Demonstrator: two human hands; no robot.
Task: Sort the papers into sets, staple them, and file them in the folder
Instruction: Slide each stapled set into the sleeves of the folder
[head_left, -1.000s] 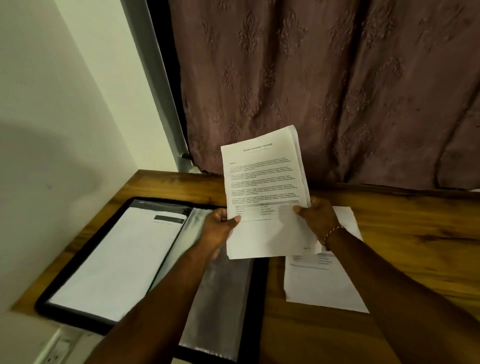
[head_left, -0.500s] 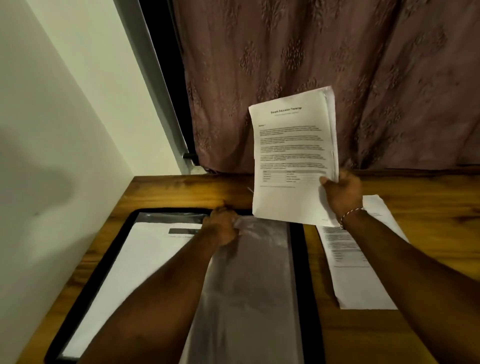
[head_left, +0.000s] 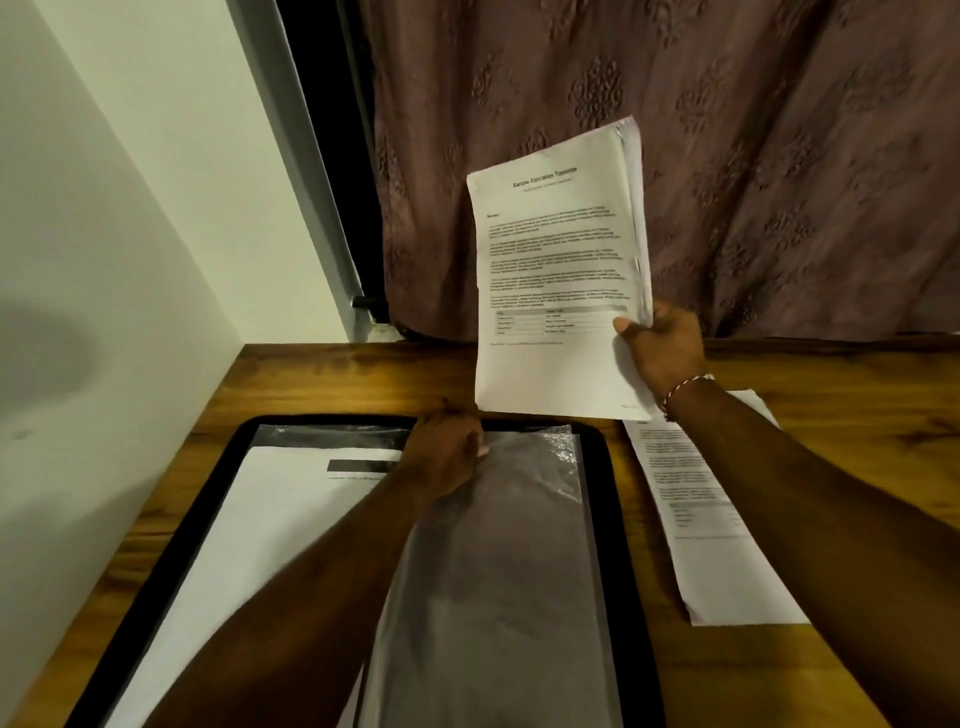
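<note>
Hanging over the desk (head_left: 363, 379) behind the folder (head_left: 631, 597), the set (head_left: 556, 270) is pinched at its lower edge by the right hand (head_left: 667, 353) while the sleeve (head_left: 498, 545) top is gripped in the curled fingers of the left hand (head_left: 447, 460); pages may be snagged if its mouth is poorly parted.

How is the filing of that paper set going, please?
Right hand grips paper set, raised. Left hand pinches clear sleeve top in open folder. Loose sheets right of folder, clear.

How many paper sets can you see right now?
3: one white printed set in the right hand, one inside the black folder, one on the wooden table beside it. Others may be hidden.
</note>
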